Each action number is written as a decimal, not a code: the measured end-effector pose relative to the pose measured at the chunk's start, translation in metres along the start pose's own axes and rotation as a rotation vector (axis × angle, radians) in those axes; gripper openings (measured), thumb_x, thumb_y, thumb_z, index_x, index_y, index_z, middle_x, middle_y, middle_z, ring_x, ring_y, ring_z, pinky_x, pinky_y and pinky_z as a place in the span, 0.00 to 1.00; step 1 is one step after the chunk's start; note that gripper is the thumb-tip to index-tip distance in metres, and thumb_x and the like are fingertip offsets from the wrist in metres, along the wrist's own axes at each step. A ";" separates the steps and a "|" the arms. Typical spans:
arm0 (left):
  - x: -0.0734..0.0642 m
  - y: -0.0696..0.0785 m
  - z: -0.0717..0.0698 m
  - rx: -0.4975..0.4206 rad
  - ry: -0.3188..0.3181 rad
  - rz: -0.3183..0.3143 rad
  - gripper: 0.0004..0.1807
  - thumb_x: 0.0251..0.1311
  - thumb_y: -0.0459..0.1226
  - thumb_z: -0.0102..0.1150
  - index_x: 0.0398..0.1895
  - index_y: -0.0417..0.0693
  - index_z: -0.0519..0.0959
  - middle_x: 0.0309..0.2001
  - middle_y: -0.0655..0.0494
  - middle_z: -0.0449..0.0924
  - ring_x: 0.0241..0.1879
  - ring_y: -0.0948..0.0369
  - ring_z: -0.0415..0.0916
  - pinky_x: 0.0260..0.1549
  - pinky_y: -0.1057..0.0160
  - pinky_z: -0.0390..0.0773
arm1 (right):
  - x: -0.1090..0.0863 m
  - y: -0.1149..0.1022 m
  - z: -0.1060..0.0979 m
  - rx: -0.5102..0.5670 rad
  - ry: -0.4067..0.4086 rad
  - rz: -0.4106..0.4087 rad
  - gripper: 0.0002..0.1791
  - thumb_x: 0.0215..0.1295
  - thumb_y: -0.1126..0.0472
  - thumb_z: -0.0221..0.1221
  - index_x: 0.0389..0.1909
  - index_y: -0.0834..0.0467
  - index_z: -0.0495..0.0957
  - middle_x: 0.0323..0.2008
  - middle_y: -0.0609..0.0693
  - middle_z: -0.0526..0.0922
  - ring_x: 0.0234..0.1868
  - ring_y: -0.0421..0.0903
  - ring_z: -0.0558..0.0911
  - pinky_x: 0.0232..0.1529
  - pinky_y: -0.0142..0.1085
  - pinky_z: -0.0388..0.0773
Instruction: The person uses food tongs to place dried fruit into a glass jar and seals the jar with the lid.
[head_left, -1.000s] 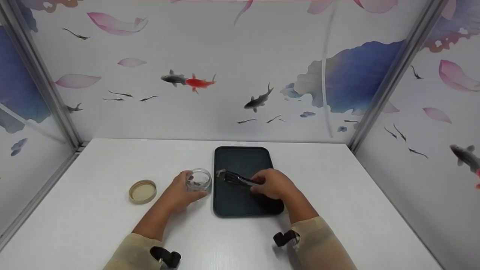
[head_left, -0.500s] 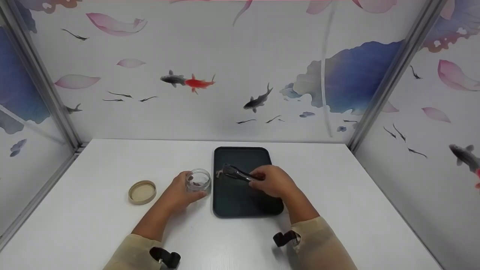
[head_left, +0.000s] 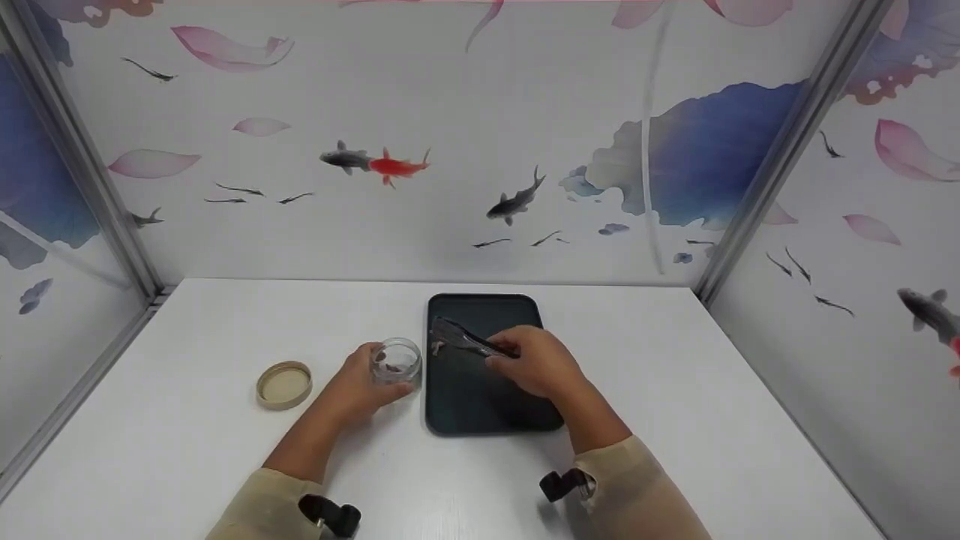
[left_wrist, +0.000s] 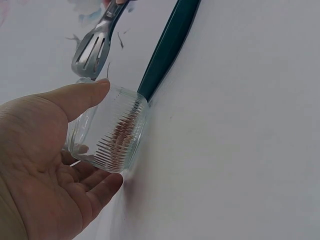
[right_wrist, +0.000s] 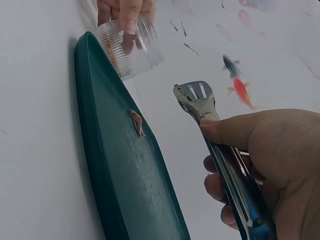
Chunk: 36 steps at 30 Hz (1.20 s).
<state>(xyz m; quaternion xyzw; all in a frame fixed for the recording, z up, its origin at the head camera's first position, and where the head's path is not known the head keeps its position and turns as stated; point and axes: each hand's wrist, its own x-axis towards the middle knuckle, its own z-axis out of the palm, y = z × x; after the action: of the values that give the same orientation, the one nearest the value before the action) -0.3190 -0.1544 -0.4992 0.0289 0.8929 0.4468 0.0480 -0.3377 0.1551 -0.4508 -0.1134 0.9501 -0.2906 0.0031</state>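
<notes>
Fish-printed walls point(head_left: 450, 90) border a white table point(head_left: 637, 360) bearing a dark-green tray point(head_left: 469, 405).

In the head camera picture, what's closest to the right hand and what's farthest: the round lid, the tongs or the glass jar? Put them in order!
From the right hand:
1. Tongs: held in that hand, over the tray.
2. Glass jar: left of the tray, in the left hand.
3. Round lid: farthest left, on the table.
</notes>
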 end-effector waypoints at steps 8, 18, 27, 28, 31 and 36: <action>-0.001 0.000 -0.001 0.013 -0.005 0.013 0.56 0.61 0.52 0.77 0.82 0.35 0.56 0.79 0.33 0.64 0.81 0.37 0.61 0.79 0.36 0.62 | -0.003 -0.011 0.007 0.000 0.016 -0.044 0.17 0.71 0.47 0.70 0.60 0.38 0.87 0.55 0.42 0.86 0.51 0.44 0.82 0.56 0.47 0.82; 0.000 -0.003 -0.001 0.009 -0.003 -0.014 0.56 0.61 0.52 0.77 0.83 0.39 0.55 0.81 0.36 0.63 0.82 0.39 0.61 0.80 0.36 0.61 | -0.011 -0.032 0.017 -0.024 -0.002 -0.113 0.17 0.71 0.48 0.70 0.60 0.38 0.87 0.46 0.39 0.84 0.44 0.42 0.80 0.49 0.42 0.82; -0.001 -0.002 -0.001 -0.009 -0.003 -0.005 0.54 0.62 0.52 0.77 0.83 0.41 0.57 0.80 0.37 0.64 0.80 0.40 0.64 0.79 0.36 0.63 | -0.014 -0.041 0.023 -0.035 -0.022 -0.129 0.18 0.71 0.46 0.70 0.60 0.35 0.87 0.41 0.36 0.82 0.41 0.41 0.80 0.46 0.41 0.80; -0.001 -0.002 -0.001 -0.009 -0.003 -0.004 0.54 0.62 0.52 0.77 0.83 0.41 0.57 0.79 0.37 0.65 0.80 0.40 0.64 0.79 0.36 0.63 | -0.014 -0.042 0.024 -0.033 -0.022 -0.131 0.18 0.71 0.46 0.70 0.60 0.35 0.87 0.41 0.36 0.82 0.41 0.41 0.79 0.46 0.41 0.80; -0.001 -0.002 -0.001 -0.001 -0.003 0.001 0.54 0.61 0.52 0.77 0.82 0.41 0.57 0.79 0.36 0.65 0.79 0.39 0.64 0.78 0.36 0.63 | -0.015 -0.043 0.025 -0.035 -0.019 -0.138 0.19 0.71 0.46 0.70 0.61 0.35 0.86 0.40 0.37 0.82 0.40 0.41 0.79 0.43 0.40 0.79; 0.000 -0.002 0.000 0.012 0.000 -0.004 0.55 0.61 0.52 0.77 0.83 0.41 0.57 0.79 0.36 0.65 0.79 0.39 0.65 0.78 0.36 0.64 | -0.015 -0.043 0.027 -0.045 -0.005 -0.157 0.20 0.71 0.46 0.70 0.63 0.37 0.86 0.41 0.38 0.82 0.39 0.41 0.78 0.42 0.38 0.78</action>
<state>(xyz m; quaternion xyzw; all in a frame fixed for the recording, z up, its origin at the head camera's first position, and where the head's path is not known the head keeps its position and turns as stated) -0.3188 -0.1558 -0.5012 0.0274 0.8955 0.4415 0.0486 -0.3117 0.1085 -0.4505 -0.1881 0.9445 -0.2685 -0.0200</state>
